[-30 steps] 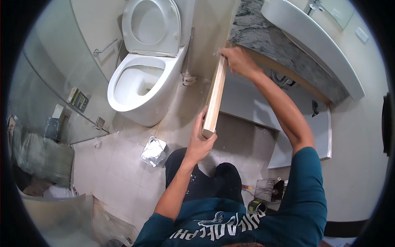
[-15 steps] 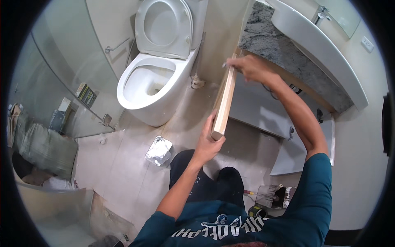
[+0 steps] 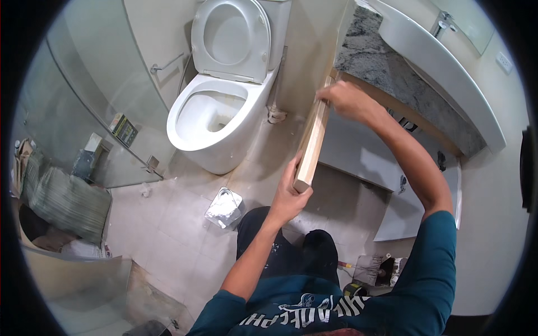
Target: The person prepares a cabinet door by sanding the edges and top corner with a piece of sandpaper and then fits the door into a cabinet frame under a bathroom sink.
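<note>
A long pale wooden board (image 3: 312, 140) stands on edge beside the open vanity cabinet (image 3: 358, 151). My left hand (image 3: 290, 193) grips its near, lower end. My right hand (image 3: 343, 99) holds its far, upper end, just under the speckled stone countertop (image 3: 381, 61). The board runs from my left hand up toward the corner where the countertop meets the wall. Both my forearms come up from the lower edge, in teal sleeves.
A white toilet (image 3: 218, 117) with its lid up stands to the left. A glass shower screen (image 3: 78, 112) curves along the far left. A crumpled silver bag (image 3: 223, 208) lies on the tiled floor. A white basin (image 3: 437, 61) sits on the countertop. Small tools (image 3: 375, 271) lie at the lower right.
The view has shifted and my head is closer. Both hands still hold the board, and it sits slightly nearer the countertop's corner than before.
</note>
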`<state>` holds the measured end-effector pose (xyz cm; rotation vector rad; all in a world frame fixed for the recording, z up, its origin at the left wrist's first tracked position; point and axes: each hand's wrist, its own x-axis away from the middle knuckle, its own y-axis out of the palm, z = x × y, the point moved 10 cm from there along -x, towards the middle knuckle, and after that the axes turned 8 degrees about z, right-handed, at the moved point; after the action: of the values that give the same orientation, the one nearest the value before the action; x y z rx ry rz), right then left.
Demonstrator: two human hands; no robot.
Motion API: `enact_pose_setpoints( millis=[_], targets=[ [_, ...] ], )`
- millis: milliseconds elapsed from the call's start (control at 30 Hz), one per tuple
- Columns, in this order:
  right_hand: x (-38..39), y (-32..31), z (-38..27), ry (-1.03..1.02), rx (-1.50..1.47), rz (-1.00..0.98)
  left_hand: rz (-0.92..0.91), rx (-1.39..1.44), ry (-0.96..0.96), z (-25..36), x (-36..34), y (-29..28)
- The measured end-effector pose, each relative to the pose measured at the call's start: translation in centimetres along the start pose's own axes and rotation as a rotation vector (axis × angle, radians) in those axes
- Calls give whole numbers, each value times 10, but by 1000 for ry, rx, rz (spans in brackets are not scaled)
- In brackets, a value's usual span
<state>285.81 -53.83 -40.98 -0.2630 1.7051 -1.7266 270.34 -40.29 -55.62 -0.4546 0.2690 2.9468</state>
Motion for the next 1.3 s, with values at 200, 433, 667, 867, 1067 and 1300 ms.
enact_pose_setpoints(
  millis=[200,433,667,867,1067,1300],
  targets=[
    [-1,-2,37,285,-35,31,-6,-140,-18,-1,5,3],
    [2,-12,39,314,-182,117,-2,-111,-8,-4,5,4],
    [17,-1,40,262,-160,189,-14,-61,-62,-14,4,3],
    [12,-13,30,149,-109,268,-4,-86,-24,-12,5,3],
    [22,-1,-8,28,-237,171,14,-134,4,-1,8,1],
    [28,4,-18,8,-259,-9,34,-116,13,5,7,5]
  ],
)
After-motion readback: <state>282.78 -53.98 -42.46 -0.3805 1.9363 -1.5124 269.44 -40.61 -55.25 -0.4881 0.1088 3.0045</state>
